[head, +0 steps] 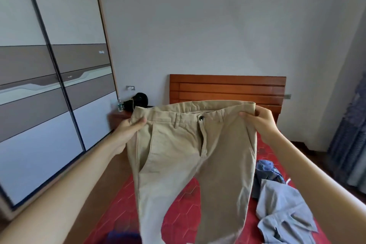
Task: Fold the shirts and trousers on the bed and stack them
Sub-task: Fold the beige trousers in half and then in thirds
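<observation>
Beige trousers (184, 156) hang in the air in front of me, front side facing me, button fastened, legs trailing down over the red bed (178, 200). My left hand (129, 128) grips the waistband's left end. My right hand (261, 122) grips the waistband's right end. A light blue-grey shirt (283, 210) lies crumpled on the bed at the right. A darker blue garment (266, 170) lies bunched just beyond it.
A wooden headboard (227, 87) stands against the white wall. A sliding-door wardrobe (49, 77) fills the left side. A nightstand (118, 119) holds a black bag (136, 100) and a small bottle (120, 105). Blue curtains (350, 130) hang at the right.
</observation>
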Action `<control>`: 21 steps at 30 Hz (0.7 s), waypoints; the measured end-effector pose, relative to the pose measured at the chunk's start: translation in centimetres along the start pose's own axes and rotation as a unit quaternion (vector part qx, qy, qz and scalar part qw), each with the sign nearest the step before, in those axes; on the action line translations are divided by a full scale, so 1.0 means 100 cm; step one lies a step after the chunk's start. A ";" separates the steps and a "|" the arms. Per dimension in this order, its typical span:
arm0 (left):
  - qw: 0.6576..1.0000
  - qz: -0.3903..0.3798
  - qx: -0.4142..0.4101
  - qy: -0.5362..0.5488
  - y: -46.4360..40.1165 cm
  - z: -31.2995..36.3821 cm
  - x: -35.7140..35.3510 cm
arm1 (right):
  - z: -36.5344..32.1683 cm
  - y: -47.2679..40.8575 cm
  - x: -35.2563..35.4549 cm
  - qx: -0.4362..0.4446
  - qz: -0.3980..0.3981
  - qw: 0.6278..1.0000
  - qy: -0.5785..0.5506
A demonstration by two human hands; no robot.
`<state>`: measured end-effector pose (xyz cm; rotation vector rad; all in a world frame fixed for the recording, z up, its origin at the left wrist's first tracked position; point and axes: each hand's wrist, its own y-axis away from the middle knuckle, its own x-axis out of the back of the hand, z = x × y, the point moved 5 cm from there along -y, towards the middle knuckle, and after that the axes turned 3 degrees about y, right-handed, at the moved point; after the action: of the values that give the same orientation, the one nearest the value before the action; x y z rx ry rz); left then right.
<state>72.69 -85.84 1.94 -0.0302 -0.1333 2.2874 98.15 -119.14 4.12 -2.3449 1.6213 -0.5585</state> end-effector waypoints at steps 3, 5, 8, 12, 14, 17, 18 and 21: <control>0.997 0.033 -0.074 0.014 0.003 0.013 -0.005 | -0.015 0.008 0.009 0.005 0.006 1.000 0.008; 0.990 0.056 -0.121 0.039 0.001 0.043 -0.002 | -0.041 0.006 0.019 0.026 0.008 1.000 -0.007; 0.972 0.055 -0.214 0.084 -0.004 0.110 0.005 | -0.098 -0.010 0.043 0.100 0.020 0.994 -0.047; 0.959 0.084 -0.269 0.021 -0.034 0.147 0.003 | -0.136 -0.038 0.056 0.150 0.074 0.985 0.042; 0.967 0.099 -0.230 -0.037 -0.049 0.122 -0.010 | -0.118 -0.041 0.047 0.106 0.068 0.984 0.128; 0.974 0.128 -0.185 -0.030 -0.057 0.080 -0.018 | -0.083 -0.036 0.049 0.067 0.095 0.987 0.112; 0.977 0.127 -0.168 -0.022 -0.058 0.070 -0.019 | -0.076 -0.034 0.052 0.058 0.109 0.986 0.112; 0.988 0.104 -0.112 -0.036 -0.062 0.041 -0.030 | -0.052 -0.026 0.054 0.012 0.128 0.980 0.149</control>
<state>79.05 -84.42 6.59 -0.0813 -0.4442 2.4711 99.76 -123.10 10.79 -2.0637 1.9935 -0.8991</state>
